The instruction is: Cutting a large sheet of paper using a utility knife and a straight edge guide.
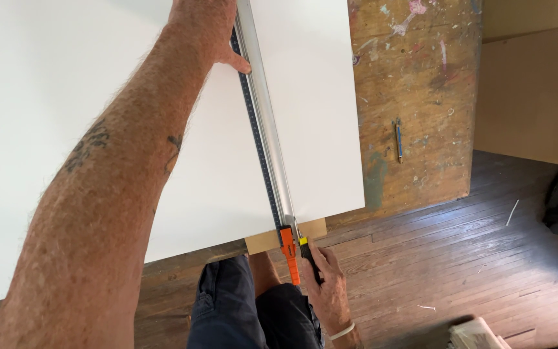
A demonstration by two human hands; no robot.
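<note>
Left hand (205, 29) presses ruler (263, 123); right hand (327, 284) grips knife (308, 255) at its end.

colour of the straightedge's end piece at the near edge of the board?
Orange end piece, beside the knife in the right hand; head view.

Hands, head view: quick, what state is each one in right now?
Left hand: flat, pressing on the metal straightedge on the white board; holds nothing.
Right hand: closed around a black-and-yellow utility knife at the board's near edge.
</note>
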